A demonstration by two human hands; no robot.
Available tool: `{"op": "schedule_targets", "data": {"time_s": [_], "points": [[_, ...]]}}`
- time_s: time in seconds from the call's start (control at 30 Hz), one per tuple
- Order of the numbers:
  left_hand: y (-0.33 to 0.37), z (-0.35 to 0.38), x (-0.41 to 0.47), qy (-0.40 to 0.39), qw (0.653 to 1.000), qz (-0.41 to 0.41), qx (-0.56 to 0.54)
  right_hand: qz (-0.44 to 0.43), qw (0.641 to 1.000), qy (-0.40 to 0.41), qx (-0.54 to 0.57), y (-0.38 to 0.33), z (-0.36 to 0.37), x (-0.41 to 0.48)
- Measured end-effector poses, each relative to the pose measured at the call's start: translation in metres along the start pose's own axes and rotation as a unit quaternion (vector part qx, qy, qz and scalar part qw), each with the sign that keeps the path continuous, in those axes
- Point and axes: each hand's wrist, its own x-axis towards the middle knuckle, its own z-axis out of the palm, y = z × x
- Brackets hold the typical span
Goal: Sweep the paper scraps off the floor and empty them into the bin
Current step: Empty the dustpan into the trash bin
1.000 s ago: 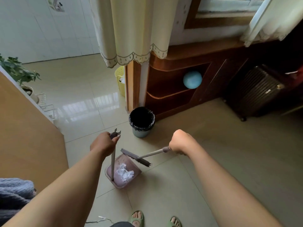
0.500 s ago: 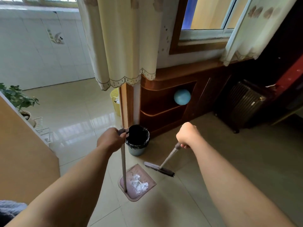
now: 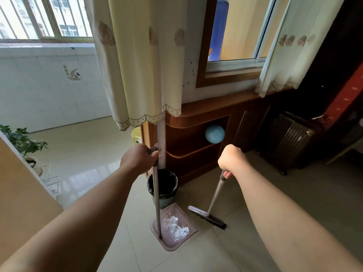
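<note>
Sweeping looks done: the paper scraps (image 3: 176, 227) sit in the dustpan (image 3: 172, 227) at lower centre, just below the bin (image 3: 163, 186). Left hand (image 3: 137, 160) grips its handle, right hand (image 3: 231, 161) grips the broom (image 3: 208, 215). Dumping's left.

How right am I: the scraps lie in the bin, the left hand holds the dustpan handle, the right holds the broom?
One slip: the head view shows the paper scraps in the dustpan, not the bin. Left hand on dustpan handle, right hand on broom: correct.
</note>
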Motion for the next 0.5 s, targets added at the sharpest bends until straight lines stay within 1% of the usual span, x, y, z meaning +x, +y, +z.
{"op": "schedule_targets", "data": {"time_s": [0.23, 0.5], "points": [[0.024, -0.034, 0.005, 0.073, 0.997, -0.01, 0.034, -0.019, 1.0, 0.023, -0.003, -0.004, -0.014, 0.013], [0.036, -0.074, 0.001, 0.143, 0.989, 0.005, 0.032, -0.041, 0.998, 0.03, -0.021, -0.025, -0.026, 0.016]]}}
